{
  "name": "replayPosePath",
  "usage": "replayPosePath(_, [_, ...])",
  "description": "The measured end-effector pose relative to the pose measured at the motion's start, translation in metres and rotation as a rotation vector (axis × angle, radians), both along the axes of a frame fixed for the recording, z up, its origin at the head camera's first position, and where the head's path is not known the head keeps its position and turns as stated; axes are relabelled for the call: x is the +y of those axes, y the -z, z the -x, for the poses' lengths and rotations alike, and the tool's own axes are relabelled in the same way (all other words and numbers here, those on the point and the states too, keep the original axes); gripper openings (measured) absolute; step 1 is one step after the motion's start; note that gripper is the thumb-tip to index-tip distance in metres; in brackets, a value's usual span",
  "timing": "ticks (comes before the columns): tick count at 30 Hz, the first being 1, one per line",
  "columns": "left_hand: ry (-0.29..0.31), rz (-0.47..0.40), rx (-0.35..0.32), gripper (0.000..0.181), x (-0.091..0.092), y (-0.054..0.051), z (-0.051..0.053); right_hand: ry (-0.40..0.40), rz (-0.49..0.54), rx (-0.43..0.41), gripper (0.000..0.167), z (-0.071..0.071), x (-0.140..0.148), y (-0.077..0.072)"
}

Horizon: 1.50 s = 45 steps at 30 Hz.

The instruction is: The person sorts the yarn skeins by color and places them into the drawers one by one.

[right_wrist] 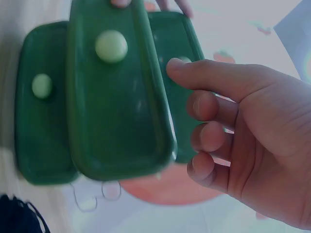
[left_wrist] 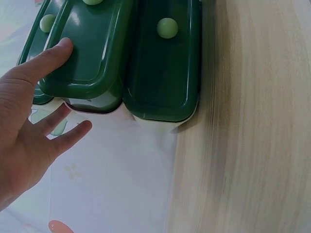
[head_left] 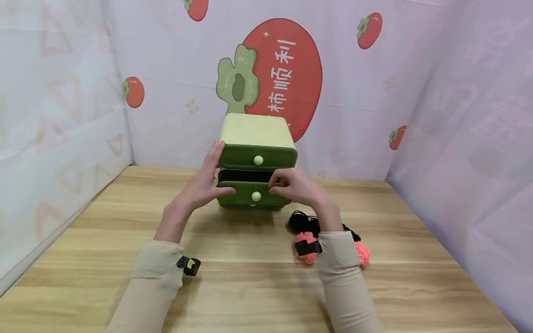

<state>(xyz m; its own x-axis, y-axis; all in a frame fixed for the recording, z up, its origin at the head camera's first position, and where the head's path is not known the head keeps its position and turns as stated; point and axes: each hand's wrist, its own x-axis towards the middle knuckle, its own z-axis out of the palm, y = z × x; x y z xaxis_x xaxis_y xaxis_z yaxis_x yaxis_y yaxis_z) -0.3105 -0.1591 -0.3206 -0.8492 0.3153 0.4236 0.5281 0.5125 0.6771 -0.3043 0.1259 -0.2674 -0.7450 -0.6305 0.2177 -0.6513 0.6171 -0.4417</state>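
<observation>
A small cabinet (head_left: 256,129) with a cream body and green drawer fronts stands at the far middle of the table. Its middle drawer (head_left: 238,191) is pulled out, showing a dark gap above the front. My left hand (head_left: 199,183) spreads at the cabinet's left side, its thumb on the front of that drawer. Around the right end of the drawer is my right hand (head_left: 300,189), fingers loosely curled and nothing visible in them. In the right wrist view the pulled-out drawer's pale round knob (right_wrist: 111,46) stands apart from the right hand. The drawer's inside is mostly hidden.
Pink yarn (head_left: 306,242) and black cord or yarn (head_left: 303,221) lie on the wooden table (head_left: 243,289), partly hidden by the right forearm. Printed cloth walls (head_left: 170,127) enclose the back and both sides.
</observation>
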Motion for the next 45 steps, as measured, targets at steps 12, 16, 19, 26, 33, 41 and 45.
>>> replayPosePath(12, [-0.01, 0.001, -0.001, 0.12, 0.003, 0.003, 0.002, 0.075, 0.066, -0.31, 0.012, 0.017, 0.064, 0.012])
replayPosePath(16, [-0.014, 0.003, 0.003, 0.12, 0.002, 0.003, 0.002, 0.097, 0.047, -0.308, 0.015, 0.023, 0.076, 0.016])
replayPosePath(19, [-0.009, 0.005, -0.001, 0.121, 0.002, 0.002, 0.002, 0.107, 0.037, -0.299, 0.019, 0.026, 0.082, 0.02])
replayPosePath(26, [0.006, -0.017, -0.01, 0.121, 0.002, 0.001, 0.001, 0.121, 0.055, -0.3, 0.026, 0.03, 0.086, 0.029])
replayPosePath(33, [-0.005, 0.004, -0.011, 0.12, 0.002, 0.0, -0.002, 0.152, -0.001, -0.402, 0.03, 0.038, 0.09, 0.044])
replayPosePath(41, [-0.001, 0.0, -0.005, 0.12, 0.002, 0.001, -0.002, 0.14, -0.09, -0.52, 0.048, 0.042, 0.09, 0.056])
replayPosePath(45, [0.002, -0.003, -0.008, 0.119, 0.002, 0.0, -0.002, 0.163, -0.096, -0.548, 0.05, 0.044, 0.089, 0.06])
